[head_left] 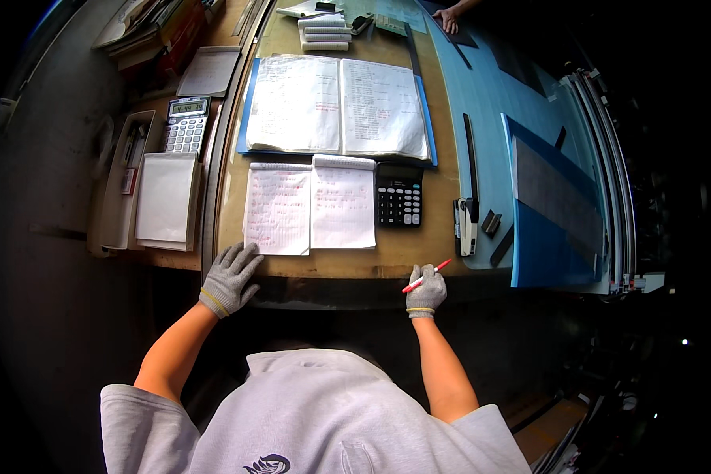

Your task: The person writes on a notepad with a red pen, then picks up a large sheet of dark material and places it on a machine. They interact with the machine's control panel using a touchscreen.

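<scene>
At the table edge, left gloved hand splayed wide beside a notepad; right hand gripping a red-and-white pen.

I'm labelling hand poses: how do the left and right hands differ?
The left hand is spread; the right hand is curled. The left hand appears empty near the left notepad; the right hand grips a red-and-white pen. Both wear grey gloves with yellow bands.

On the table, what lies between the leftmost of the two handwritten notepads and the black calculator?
In the head view, the second handwritten notepad lies between the leftmost notepad and the black calculator.
</scene>
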A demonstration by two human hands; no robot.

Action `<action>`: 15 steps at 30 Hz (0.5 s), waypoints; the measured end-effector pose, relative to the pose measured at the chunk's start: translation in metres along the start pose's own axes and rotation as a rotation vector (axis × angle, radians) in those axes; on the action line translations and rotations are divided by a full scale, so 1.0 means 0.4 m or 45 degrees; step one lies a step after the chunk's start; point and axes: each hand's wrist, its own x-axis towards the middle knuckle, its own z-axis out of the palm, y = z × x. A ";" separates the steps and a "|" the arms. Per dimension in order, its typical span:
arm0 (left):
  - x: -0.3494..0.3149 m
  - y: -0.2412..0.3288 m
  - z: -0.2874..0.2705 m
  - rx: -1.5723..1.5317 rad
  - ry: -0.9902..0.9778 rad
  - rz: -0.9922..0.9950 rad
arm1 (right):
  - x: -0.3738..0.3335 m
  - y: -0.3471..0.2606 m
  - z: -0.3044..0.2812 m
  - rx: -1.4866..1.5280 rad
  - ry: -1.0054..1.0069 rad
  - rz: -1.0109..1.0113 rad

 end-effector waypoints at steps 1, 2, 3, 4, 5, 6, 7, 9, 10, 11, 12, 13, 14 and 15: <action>0.000 0.000 0.000 -0.001 -0.002 0.000 | 0.000 0.000 0.000 0.000 0.003 0.001; -0.001 -0.001 0.001 -0.001 -0.004 0.000 | 0.000 0.000 0.000 -0.004 0.001 0.001; -0.001 -0.002 0.002 -0.002 -0.005 0.000 | 0.000 0.001 0.001 -0.007 0.000 0.000; -0.001 -0.002 0.002 -0.002 -0.008 -0.002 | -0.001 0.002 0.002 -0.010 -0.002 0.000; -0.001 -0.002 0.002 -0.001 -0.011 -0.003 | -0.001 0.003 0.003 -0.010 0.000 -0.001; -0.001 -0.002 0.002 -0.001 -0.014 -0.004 | -0.002 0.005 0.004 -0.011 0.002 -0.001; -0.001 -0.002 0.002 -0.002 -0.013 -0.004 | -0.002 0.004 0.004 -0.011 0.003 -0.002; -0.001 -0.001 0.002 -0.006 -0.011 -0.003 | -0.002 0.003 0.003 -0.012 0.001 -0.006; -0.001 -0.002 0.002 -0.004 -0.013 -0.004 | -0.001 0.002 0.002 -0.013 0.001 -0.007; -0.002 -0.002 0.002 -0.003 -0.014 -0.004 | 0.000 0.001 0.000 -0.011 0.000 -0.007; -0.002 -0.002 0.003 -0.002 -0.016 -0.005 | 0.001 -0.001 -0.001 -0.009 -0.001 -0.006; -0.002 -0.002 0.002 0.001 -0.017 -0.005 | 0.001 0.000 -0.001 -0.009 -0.001 -0.004; -0.001 -0.001 0.001 0.004 -0.017 -0.005 | 0.001 0.000 -0.002 -0.006 -0.001 -0.005; -0.001 0.000 0.001 0.007 -0.017 -0.005 | 0.000 0.001 -0.002 -0.003 0.000 -0.005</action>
